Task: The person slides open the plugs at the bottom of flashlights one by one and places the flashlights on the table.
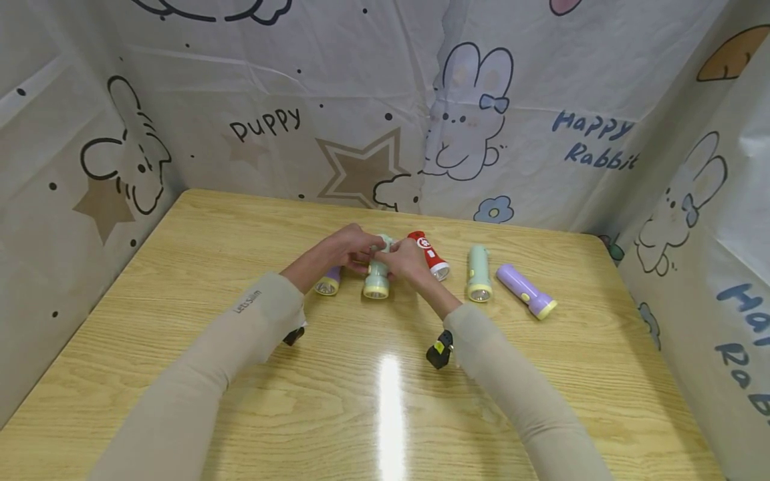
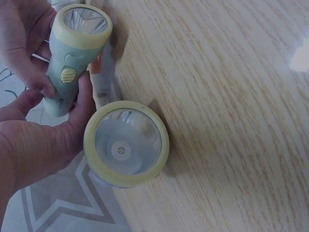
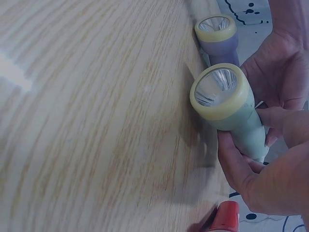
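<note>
A pale green flashlight (image 1: 377,285) with a yellow lens ring is held between both hands, its lens toward me. My left hand (image 1: 353,247) grips the body near its tail end; in the left wrist view a finger lies along its side, close to the yellow switch (image 2: 68,75). From the other side my right hand (image 1: 406,259) grips the same body, fingers and thumb on opposite sides in the right wrist view. Just left of it lies a purple flashlight (image 1: 327,282), partly hidden by my left hand. A red flashlight (image 1: 430,255) with a white ring lies beside my right hand.
Farther right on the wooden table (image 1: 337,401) lie a second green flashlight (image 1: 478,272) and a second purple flashlight (image 1: 525,290). A printed cloth (image 1: 355,100) with cartoon animals hangs behind the table and along both sides.
</note>
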`<move>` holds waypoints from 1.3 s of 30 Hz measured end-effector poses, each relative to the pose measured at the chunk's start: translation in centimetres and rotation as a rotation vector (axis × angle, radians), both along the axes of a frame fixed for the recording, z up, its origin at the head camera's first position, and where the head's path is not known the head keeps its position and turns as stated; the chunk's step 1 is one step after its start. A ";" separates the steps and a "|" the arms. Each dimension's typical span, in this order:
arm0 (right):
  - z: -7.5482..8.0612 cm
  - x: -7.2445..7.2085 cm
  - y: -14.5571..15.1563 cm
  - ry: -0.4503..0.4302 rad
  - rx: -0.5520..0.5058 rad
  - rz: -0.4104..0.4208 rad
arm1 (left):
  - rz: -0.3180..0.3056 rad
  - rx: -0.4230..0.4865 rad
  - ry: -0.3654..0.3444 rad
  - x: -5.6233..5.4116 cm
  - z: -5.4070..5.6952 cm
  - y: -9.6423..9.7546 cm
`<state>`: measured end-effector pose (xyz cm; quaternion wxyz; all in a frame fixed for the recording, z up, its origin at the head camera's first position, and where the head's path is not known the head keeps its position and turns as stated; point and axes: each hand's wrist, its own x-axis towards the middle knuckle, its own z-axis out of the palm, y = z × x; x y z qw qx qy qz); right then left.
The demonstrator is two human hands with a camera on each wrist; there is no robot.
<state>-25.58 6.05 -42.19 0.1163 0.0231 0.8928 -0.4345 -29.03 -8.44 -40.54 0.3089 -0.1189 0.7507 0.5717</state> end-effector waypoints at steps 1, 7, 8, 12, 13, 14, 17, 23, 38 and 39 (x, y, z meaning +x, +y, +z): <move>0.0 0.0 0.0 -0.001 0.001 -0.001 | 0.001 -0.003 0.001 0.0 0.0 0.0; -0.1 -0.2 0.1 -0.025 -0.007 -0.022 | -0.006 -0.020 0.004 -0.2 -0.1 0.1; -0.1 -0.2 0.1 -0.028 -0.011 -0.024 | -0.007 -0.022 0.004 -0.2 -0.1 0.1; -0.1 -0.2 0.2 -0.024 -0.025 -0.025 | -0.007 -0.026 0.007 -0.3 -0.2 0.2; -0.2 -0.2 0.2 -0.023 -0.029 -0.025 | -0.007 -0.030 0.010 -0.3 -0.2 0.2; -0.2 -0.2 0.2 -0.019 -0.032 -0.026 | -0.007 -0.033 0.012 -0.3 -0.3 0.2; -0.4 -0.2 0.2 -0.011 -0.039 -0.023 | -0.005 -0.040 0.022 -0.2 -0.3 0.2; -0.8 -0.4 0.2 -0.033 -0.048 -0.022 | -0.001 -0.048 0.027 0.1 -0.4 0.3; -0.9 -0.3 0.1 -0.036 -0.049 -0.008 | -0.035 -0.086 0.040 0.0 -0.6 0.2; -0.9 -0.3 0.1 -0.037 -0.047 -0.006 | -0.037 -0.087 0.038 -0.1 -0.7 0.2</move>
